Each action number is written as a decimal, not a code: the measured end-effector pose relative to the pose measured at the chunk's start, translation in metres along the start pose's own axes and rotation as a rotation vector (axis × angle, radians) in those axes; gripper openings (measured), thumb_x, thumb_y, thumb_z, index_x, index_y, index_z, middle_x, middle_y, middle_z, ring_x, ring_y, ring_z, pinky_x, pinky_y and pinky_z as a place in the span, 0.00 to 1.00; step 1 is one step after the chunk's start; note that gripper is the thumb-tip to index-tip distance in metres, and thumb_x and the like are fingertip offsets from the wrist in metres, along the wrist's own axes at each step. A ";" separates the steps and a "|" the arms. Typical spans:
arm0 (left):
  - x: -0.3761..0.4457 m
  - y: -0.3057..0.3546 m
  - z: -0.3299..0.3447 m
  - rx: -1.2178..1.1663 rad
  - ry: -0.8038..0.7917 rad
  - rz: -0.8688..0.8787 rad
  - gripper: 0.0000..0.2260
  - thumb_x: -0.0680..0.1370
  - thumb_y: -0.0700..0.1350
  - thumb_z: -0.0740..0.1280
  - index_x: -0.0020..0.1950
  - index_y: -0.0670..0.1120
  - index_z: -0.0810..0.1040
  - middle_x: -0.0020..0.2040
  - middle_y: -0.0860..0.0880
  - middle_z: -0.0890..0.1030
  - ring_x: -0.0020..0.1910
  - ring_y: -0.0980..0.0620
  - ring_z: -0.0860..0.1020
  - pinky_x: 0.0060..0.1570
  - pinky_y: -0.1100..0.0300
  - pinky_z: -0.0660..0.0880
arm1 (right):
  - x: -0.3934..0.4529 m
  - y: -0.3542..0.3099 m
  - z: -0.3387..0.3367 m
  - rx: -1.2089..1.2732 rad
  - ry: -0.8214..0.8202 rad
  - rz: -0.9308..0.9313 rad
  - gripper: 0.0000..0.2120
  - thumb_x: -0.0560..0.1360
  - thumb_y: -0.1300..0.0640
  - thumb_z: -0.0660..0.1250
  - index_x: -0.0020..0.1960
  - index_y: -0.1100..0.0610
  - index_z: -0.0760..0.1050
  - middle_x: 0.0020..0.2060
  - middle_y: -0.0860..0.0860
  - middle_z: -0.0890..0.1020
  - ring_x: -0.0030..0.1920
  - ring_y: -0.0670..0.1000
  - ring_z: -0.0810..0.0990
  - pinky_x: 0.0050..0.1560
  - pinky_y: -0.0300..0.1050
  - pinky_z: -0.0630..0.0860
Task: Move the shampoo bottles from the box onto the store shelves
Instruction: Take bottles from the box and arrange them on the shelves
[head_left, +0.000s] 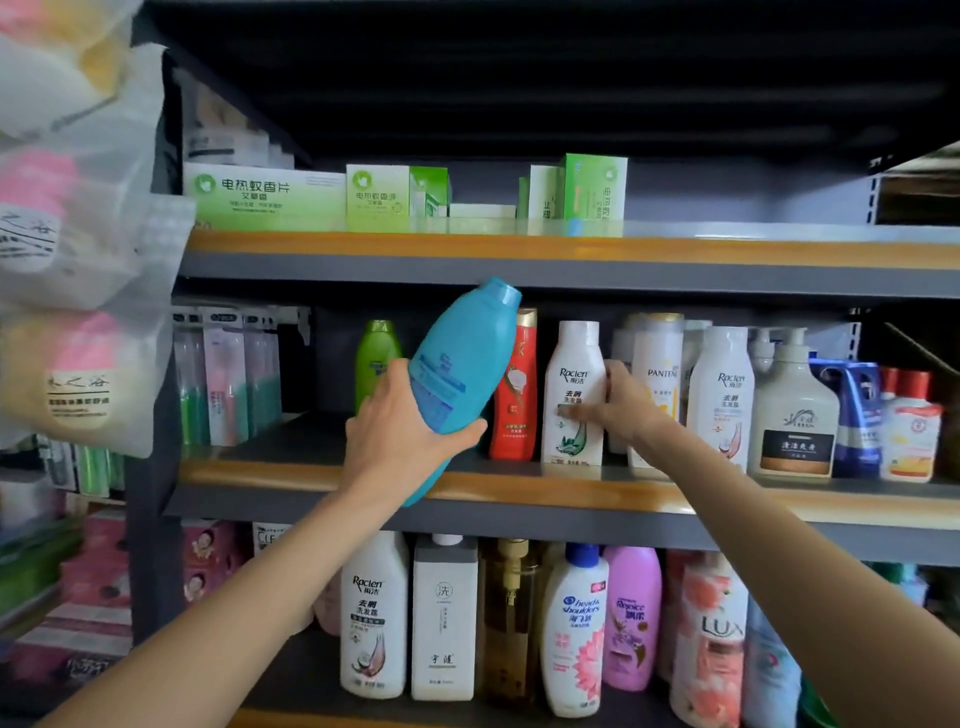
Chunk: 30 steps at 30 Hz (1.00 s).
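Observation:
My left hand (402, 436) grips a blue shampoo bottle (460, 364), tilted with its cap up to the right, in front of the middle shelf (291, 475). On that shelf stand a green bottle (376, 361), a red bottle (517, 392) and a white Raclen bottle (574, 392). My right hand (626, 402) touches the right side of that white bottle with its fingers around the edge. The box is not in view.
More bottles fill the middle shelf to the right, among them a white pump bottle (795, 410). Green boxes (265, 197) sit on the top shelf. The lower shelf holds several bottles, such as a Lux bottle (714, 639). Bagged goods (67, 244) hang at left.

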<state>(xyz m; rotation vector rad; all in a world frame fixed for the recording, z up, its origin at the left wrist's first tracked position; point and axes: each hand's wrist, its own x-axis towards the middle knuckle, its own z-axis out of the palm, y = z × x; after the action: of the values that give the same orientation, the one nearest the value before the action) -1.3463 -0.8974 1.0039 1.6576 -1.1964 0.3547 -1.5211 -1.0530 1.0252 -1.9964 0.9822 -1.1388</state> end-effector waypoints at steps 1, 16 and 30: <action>0.001 -0.001 -0.001 0.092 -0.006 0.040 0.31 0.62 0.61 0.74 0.55 0.49 0.65 0.53 0.51 0.74 0.52 0.47 0.75 0.52 0.49 0.73 | -0.006 -0.002 0.000 -0.080 0.116 -0.044 0.30 0.69 0.60 0.74 0.66 0.61 0.64 0.58 0.57 0.76 0.57 0.56 0.76 0.59 0.48 0.73; 0.033 -0.007 -0.035 -0.412 -0.702 0.123 0.30 0.60 0.49 0.78 0.60 0.50 0.72 0.48 0.56 0.81 0.47 0.57 0.80 0.42 0.68 0.75 | -0.054 -0.066 0.055 0.492 -0.450 -0.250 0.26 0.67 0.57 0.74 0.62 0.59 0.69 0.41 0.50 0.79 0.30 0.43 0.73 0.23 0.36 0.67; 0.052 -0.018 -0.027 -0.005 -0.322 0.275 0.23 0.74 0.46 0.71 0.69 0.49 0.72 0.64 0.52 0.76 0.61 0.52 0.74 0.61 0.55 0.71 | -0.052 -0.083 0.111 0.339 0.459 -0.287 0.34 0.60 0.48 0.79 0.56 0.49 0.61 0.48 0.43 0.74 0.49 0.44 0.75 0.49 0.41 0.72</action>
<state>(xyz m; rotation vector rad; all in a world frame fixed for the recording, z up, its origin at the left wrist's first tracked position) -1.2992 -0.9026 1.0426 1.5866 -1.6731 0.2582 -1.4162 -0.9490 1.0222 -1.6667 0.6597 -1.8449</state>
